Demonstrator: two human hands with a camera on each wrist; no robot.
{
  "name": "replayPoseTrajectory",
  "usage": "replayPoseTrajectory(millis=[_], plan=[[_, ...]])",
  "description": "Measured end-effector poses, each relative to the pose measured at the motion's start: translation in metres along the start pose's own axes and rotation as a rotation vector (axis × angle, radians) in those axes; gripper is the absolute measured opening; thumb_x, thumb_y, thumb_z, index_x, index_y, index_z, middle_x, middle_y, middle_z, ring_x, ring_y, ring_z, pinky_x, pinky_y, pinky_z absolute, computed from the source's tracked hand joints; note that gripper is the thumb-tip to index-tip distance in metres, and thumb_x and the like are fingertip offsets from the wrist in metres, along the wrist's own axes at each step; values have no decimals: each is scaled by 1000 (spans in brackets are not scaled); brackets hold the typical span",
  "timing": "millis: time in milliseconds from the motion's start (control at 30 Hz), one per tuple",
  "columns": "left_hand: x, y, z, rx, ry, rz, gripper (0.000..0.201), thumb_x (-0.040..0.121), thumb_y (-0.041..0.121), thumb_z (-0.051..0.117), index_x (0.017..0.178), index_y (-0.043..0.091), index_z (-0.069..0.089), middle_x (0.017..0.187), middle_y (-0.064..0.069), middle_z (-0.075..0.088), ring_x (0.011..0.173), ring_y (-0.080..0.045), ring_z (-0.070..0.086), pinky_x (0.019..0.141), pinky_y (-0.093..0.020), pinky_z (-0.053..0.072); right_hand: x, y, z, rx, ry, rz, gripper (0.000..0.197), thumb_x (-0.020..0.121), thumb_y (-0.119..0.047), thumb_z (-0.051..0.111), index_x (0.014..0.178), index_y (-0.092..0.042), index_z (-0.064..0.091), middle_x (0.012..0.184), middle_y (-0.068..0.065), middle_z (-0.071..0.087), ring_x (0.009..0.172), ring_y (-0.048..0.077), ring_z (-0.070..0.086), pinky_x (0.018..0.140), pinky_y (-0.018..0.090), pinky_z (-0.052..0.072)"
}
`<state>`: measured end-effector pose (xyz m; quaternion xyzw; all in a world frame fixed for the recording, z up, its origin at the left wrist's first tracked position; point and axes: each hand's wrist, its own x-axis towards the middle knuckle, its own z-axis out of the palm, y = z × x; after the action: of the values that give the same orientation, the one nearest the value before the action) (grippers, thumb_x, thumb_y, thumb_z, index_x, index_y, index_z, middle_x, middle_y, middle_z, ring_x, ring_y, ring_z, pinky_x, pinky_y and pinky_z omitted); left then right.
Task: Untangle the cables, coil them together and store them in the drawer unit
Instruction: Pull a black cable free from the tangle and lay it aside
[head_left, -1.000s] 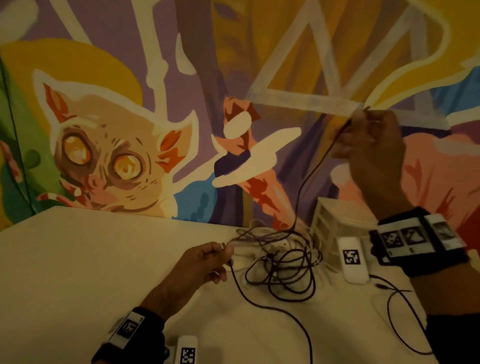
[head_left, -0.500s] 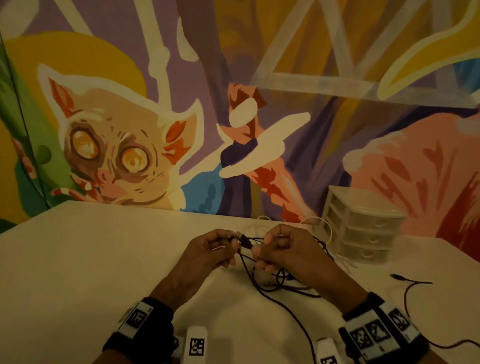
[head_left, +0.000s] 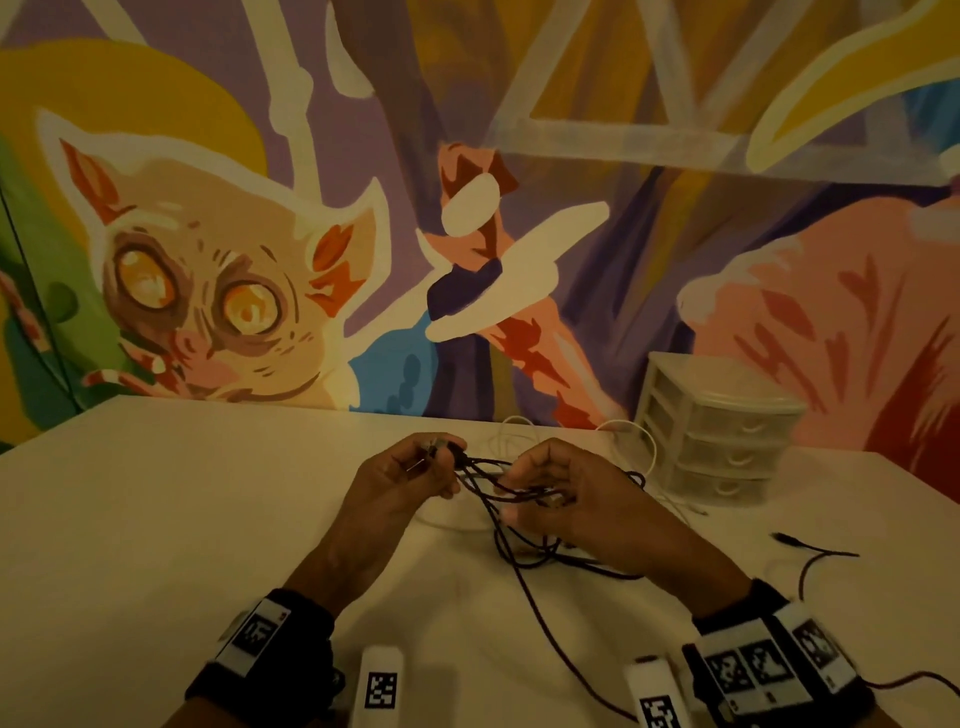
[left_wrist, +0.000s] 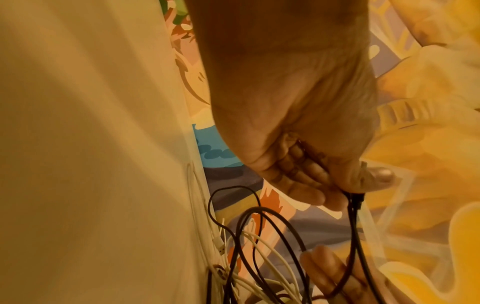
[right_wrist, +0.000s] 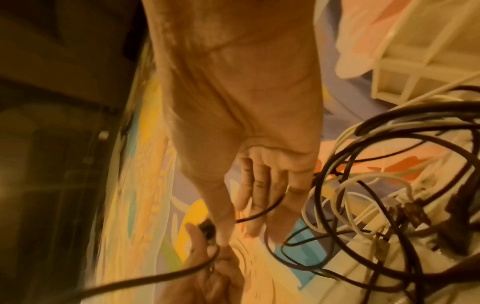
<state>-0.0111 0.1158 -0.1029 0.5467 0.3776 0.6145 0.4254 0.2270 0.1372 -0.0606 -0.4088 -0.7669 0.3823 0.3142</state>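
A tangle of black cable lies on the white table in front of me, mixed with white cables behind it. My left hand pinches the black cable's plug end between thumb and fingers. A hand's width to the right, my right hand curls around several black strands stretched between the two hands. The white drawer unit stands at the back right with its three drawers shut. In the right wrist view the tangle sits just right of my fingers.
A loose black cable end lies on the table to the right, below the drawer unit. Two white tagged blocks sit at the near edge by my wrists. A painted mural wall closes off the back of the table.
My right hand came down from high in the air, where it held a black cable taut, and met the left hand. The hands now sit slightly apart with strands between them.
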Motion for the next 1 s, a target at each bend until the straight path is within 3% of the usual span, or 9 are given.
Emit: replayPoseTrajectory(millis=[100, 167, 300, 400, 567, 667, 767, 933, 1000], plan=[[2, 1, -1, -87, 66, 17, 36, 87, 55, 73, 110, 28, 81, 97, -4, 75, 91, -17, 69, 97, -35, 59, -2, 10, -22, -115, 32, -4, 30, 92, -24, 82, 115, -40, 71, 125, -26, 69, 115, -9, 64, 94, 15, 53], [5, 1, -2, -130, 97, 14, 26, 89, 45, 67, 106, 31, 82, 100, -3, 75, 95, -19, 69, 93, -32, 59, -1, 22, -36, -145, 57, 21, 32, 96, -20, 77, 117, -43, 70, 130, -25, 65, 120, -3, 63, 101, 23, 55], [4, 0, 1, -160, 67, 48, 32, 84, 57, 74, 103, 32, 82, 101, -1, 75, 94, -16, 71, 87, -24, 58, 3, 44, -43, -253, 68, 54, 30, 100, -25, 72, 125, -40, 67, 130, -21, 67, 124, 1, 61, 106, 25, 50], [8, 8, 1, -240, 127, 75, 22, 95, 34, 61, 106, 21, 75, 95, 4, 76, 89, -9, 72, 85, -23, 60, 8, 55, -42, -332, 116, 104, 33, 100, -29, 72, 132, -34, 68, 130, -13, 68, 124, 8, 61, 106, 28, 51], [12, 18, -3, -204, 174, 86, 24, 111, 11, 43, 109, 16, 66, 95, 7, 76, 86, -4, 71, 84, -22, 60, 11, 63, -42, -257, 145, 131, 22, 92, -26, 81, 112, -34, 77, 122, -13, 68, 110, 6, 65, 98, 26, 54], [11, 16, -2, -183, 203, 81, 23, 110, 14, 46, 115, 19, 67, 99, 7, 77, 88, -5, 71, 83, -21, 59, 10, 59, -41, -164, 232, 132, 15, 91, -42, 80, 103, -33, 81, 107, -19, 72, 99, 0, 67, 84, 19, 50], [12, 14, -2, -185, 215, 82, 23, 110, 19, 45, 118, 21, 67, 100, 9, 78, 92, -5, 73, 83, -19, 59, 8, 57, -42, -105, 364, 74, 8, 92, -38, 79, 88, -32, 81, 95, -17, 78, 93, 0, 69, 80, 19, 47], [12, 13, -1, -188, 201, 82, 23, 108, 28, 47, 118, 21, 66, 109, 4, 78, 102, -10, 74, 86, -20, 60, -6, 27, -46, 60, 788, -258, 8, 100, -39, 73, 104, -34, 76, 102, -17, 77, 99, -1, 71, 81, 16, 55], [11, 15, 0, -221, 211, 87, 30, 97, 40, 57, 117, 20, 64, 113, 1, 79, 103, -12, 75, 85, -21, 61, -8, 17, -46, 73, 753, -307, 9, 103, -38, 69, 107, -32, 73, 99, -14, 78, 92, 0, 72, 75, 18, 56]])
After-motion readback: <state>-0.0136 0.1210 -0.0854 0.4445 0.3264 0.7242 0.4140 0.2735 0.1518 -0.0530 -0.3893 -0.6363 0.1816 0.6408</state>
